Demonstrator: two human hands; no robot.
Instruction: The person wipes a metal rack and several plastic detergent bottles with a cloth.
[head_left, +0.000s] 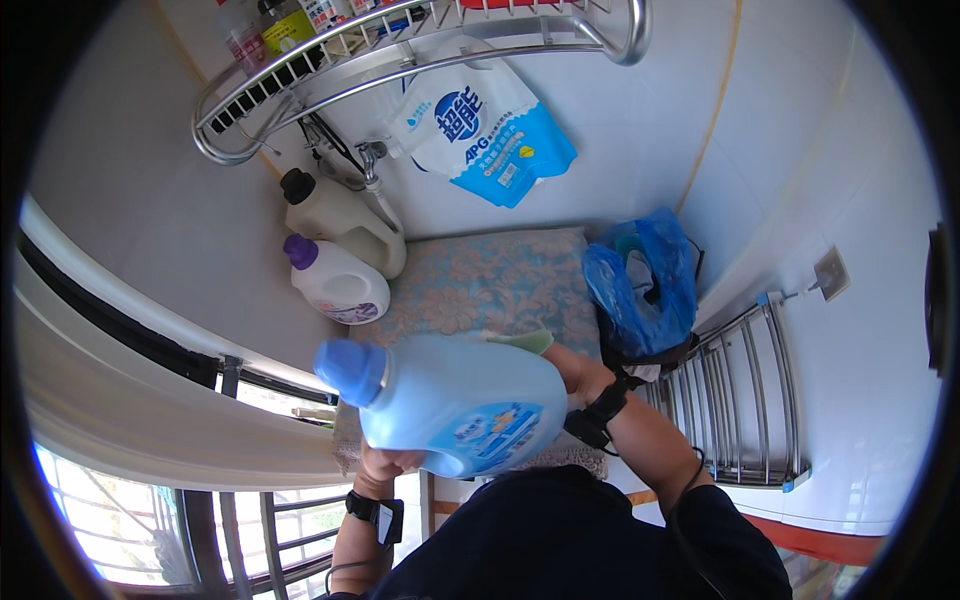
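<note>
A large light-blue detergent jug (450, 367) with a blue cap (351, 371) is held up in front of my chest, tilted on its side with the cap toward the left. My left hand (391, 461) grips it by the handle. At the base end is my right hand (576, 369), partly hidden behind the jug. It holds a light green cloth (531, 342) along the jug's far side; most of the cloth is out of sight. Beneath the jug lies a floral cloth cover (480, 281) over a flat surface.
At the left stand a white purple-capped bottle (341, 285) and a beige black-capped jug (337, 217). A detergent refill pouch (487, 127) hangs under a metal wire shelf (420, 67). On the right are a blue plastic bag (637, 292) and a metal rack (739, 397). A curtain (180, 420) borders the window.
</note>
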